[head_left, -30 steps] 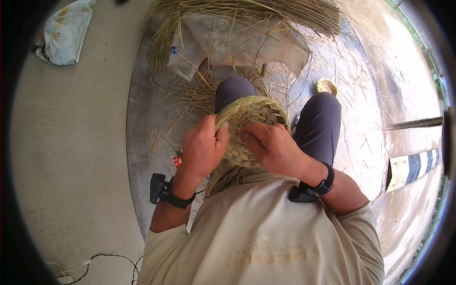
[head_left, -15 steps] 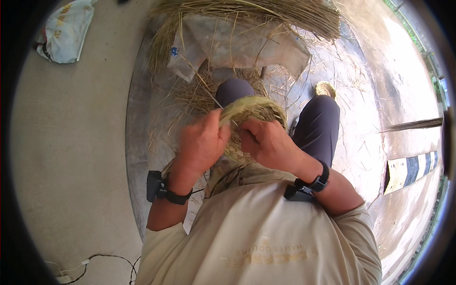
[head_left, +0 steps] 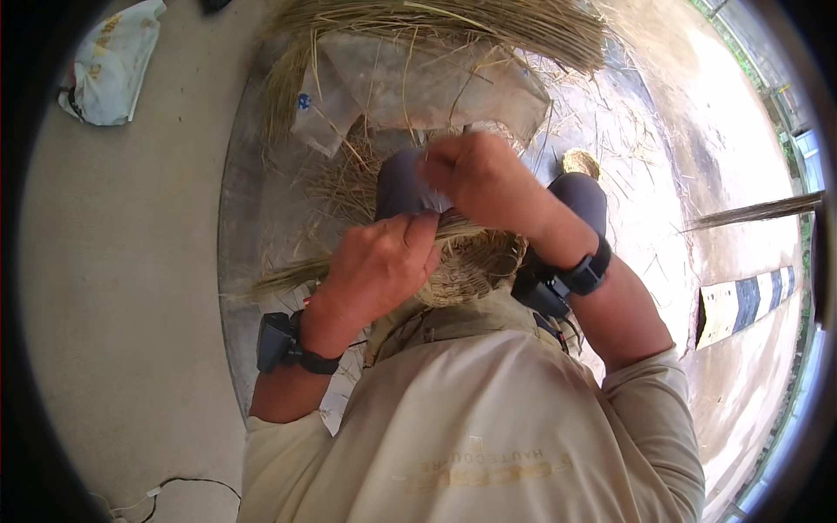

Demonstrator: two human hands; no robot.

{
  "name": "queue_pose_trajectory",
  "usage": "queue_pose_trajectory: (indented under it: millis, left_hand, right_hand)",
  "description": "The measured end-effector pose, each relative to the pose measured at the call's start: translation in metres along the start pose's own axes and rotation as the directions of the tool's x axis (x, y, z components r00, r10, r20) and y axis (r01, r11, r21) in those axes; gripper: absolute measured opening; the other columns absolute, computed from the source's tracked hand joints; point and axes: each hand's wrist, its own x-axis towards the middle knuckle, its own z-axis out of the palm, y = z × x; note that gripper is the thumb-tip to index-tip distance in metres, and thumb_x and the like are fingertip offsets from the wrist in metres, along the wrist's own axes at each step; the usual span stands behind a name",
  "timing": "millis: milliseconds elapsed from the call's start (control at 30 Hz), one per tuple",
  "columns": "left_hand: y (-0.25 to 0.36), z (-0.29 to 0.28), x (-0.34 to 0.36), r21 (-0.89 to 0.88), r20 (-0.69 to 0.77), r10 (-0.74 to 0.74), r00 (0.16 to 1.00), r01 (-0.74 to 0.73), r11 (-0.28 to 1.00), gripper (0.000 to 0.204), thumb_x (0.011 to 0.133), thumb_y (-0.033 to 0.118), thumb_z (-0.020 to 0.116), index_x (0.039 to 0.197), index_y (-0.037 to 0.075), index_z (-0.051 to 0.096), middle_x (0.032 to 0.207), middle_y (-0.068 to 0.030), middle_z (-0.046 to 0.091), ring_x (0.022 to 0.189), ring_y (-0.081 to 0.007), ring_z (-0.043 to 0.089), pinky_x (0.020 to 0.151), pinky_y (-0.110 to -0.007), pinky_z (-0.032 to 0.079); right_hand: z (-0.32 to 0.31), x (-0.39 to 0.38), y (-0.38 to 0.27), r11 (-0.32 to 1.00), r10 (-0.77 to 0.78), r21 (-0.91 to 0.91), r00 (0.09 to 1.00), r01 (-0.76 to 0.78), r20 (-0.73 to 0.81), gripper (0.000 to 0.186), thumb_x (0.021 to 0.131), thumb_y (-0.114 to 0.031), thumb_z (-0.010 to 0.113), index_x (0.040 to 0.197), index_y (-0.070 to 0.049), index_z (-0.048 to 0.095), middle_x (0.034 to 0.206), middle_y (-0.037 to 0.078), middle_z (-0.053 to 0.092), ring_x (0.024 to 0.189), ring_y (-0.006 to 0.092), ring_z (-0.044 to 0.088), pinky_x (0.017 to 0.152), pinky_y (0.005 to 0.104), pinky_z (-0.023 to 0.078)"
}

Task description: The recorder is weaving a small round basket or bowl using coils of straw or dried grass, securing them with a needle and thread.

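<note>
A woven straw basket (head_left: 479,270) rests in my lap with its hollow facing up. My left hand (head_left: 379,261) is closed on a bundle of straw (head_left: 292,277) at the basket's near-left rim, and loose ends stick out to the left past my wrist. Raised beyond the rim, my right hand (head_left: 488,179) is apart from the basket. Its fingers are curled together in a pinch and partly smeared by motion; whatever they hold is too small or hidden to make out.
A big sheaf of long straw (head_left: 506,26) lies on a pale cloth (head_left: 418,83) beyond my knees. Loose straw litters the grey ground sheet. A small straw piece (head_left: 581,163) sits past my right knee. A white sack (head_left: 113,65) lies far left, a striped board (head_left: 745,307) at right.
My right hand has moved up and away from the basket rim. The basket has turned and tipped so its hollow shows, and straw ends now stick out left of my left hand.
</note>
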Motion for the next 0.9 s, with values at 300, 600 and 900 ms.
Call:
queue_pose_trajectory:
  millis: [300,600,900]
  left_hand:
    - [-0.010,-0.011,-0.002,-0.007,0.081,0.031,0.996,-0.031,0.999,0.028,0.083,0.011,0.073,0.109,0.003,0.066,0.081,-0.0144,0.070,0.070,-0.0318,0.072,0.060,-0.044,0.058]
    - [-0.070,-0.080,-0.039,0.096,0.125,-0.179,0.976,0.168,0.981,0.025,0.087,0.014,0.072,0.109,0.004,0.066,0.088,-0.0173,0.073,0.077,-0.0384,0.072,0.065,-0.048,0.057]
    - [-0.035,-0.033,-0.005,-0.137,0.232,-0.053,0.971,0.087,0.987,0.040,0.085,0.009,0.072,0.124,0.005,0.068,0.090,-0.0214,0.073,0.078,-0.0395,0.072,0.067,-0.047,0.058]
  right_hand:
    - [-0.011,-0.005,-0.007,0.501,0.282,0.835,0.955,-0.225,0.088,0.026,0.107,-0.021,0.060,0.124,-0.002,0.066,0.088,0.006,0.071,0.081,0.0198,0.073,0.068,0.0385,0.060]
    - [-0.154,-0.066,0.047,0.409,0.529,0.906,0.779,0.112,-0.335,0.040,0.110,-0.021,0.055,0.145,-0.001,0.054,0.074,-0.005,0.046,0.053,0.0028,0.033,0.042,0.0178,0.027]
    - [-0.009,-0.046,0.019,0.865,0.030,0.493,0.991,-0.092,0.132,0.034,0.111,-0.023,0.058,0.133,0.001,0.067,0.121,0.008,0.072,0.099,0.0148,0.066,0.091,0.0294,0.052]
